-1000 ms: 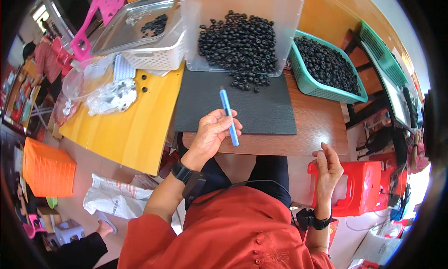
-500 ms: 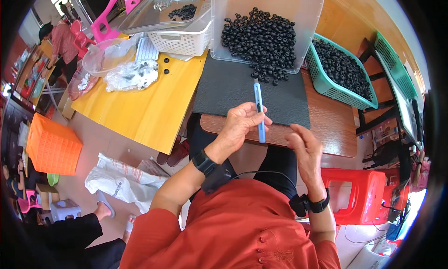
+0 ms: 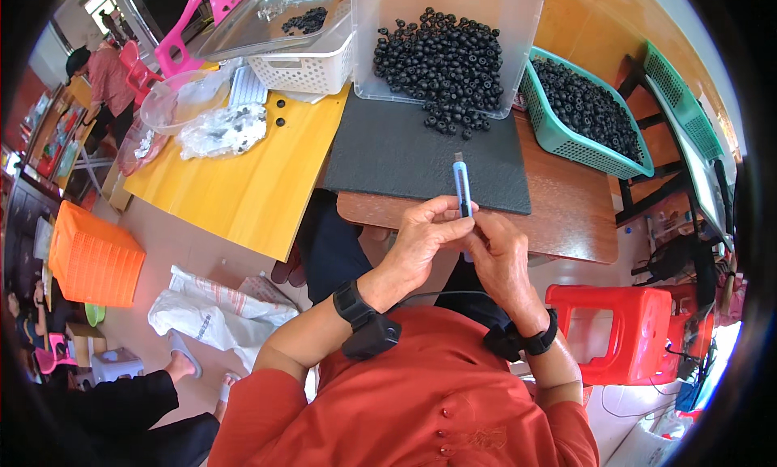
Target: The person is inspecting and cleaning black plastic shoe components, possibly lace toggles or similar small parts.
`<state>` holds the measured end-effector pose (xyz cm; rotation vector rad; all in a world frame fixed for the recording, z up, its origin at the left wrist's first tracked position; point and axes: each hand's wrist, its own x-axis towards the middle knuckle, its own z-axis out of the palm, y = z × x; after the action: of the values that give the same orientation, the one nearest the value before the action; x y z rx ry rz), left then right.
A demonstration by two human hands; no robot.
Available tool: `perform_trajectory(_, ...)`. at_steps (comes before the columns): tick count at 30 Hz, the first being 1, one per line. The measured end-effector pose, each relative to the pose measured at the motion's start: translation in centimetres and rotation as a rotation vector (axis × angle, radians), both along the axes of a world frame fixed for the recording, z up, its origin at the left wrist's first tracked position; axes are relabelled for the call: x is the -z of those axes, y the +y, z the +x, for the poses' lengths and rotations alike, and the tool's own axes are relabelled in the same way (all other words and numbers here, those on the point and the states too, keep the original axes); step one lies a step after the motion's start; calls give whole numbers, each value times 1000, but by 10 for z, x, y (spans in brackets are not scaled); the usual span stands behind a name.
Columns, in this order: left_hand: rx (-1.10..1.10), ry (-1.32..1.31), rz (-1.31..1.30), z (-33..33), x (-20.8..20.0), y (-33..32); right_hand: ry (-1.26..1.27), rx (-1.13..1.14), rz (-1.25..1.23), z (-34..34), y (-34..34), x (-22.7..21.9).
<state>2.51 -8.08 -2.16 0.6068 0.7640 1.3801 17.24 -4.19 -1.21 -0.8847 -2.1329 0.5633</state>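
Note:
A light-blue utility knife (image 3: 462, 182) stands upright in front of me, its tip pointing away over the edge of a black mat (image 3: 405, 163). My left hand (image 3: 422, 239) pinches its handle from the left. From the other side my right hand (image 3: 499, 252) meets it, thumb and fingers closed at the handle's lower part; they hide most of that end. Beyond the knife, black round beads with holes (image 3: 441, 58) spill out of a clear plastic bin (image 3: 526, 22) tipped toward me onto the mat.
A green basket (image 3: 558, 139) of similar black parts stands at the right. On the yellow table (image 3: 235, 192) are a bag of parts (image 3: 222, 133) and a white basket (image 3: 312, 70) under a metal tray (image 3: 243, 34). A red stool (image 3: 623, 329) stands at my right; a person works far left.
My right hand has come in from the right and closed at the knife's handle beside my left hand. The knife has shifted slightly right and nearer to me.

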Motion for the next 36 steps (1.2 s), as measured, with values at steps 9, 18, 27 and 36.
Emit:
perform_trajectory(9, 4, 109, 35, 4, -5, -4, 160, 35, -268, 2, -5, 8)
perform_trajectory(18, -25, 120, 152, 2, 5, -11, 153, 116, -539, 10, 2, -5)
perform_trajectory(27, -37, 285, 23, -71, -1, -43, 130, 111, -384, 19, 38, 1)
perform_trajectory(36, 277, 606, 1041, -97, -126, -77, -107, 202, -68, 17, 58, 25)
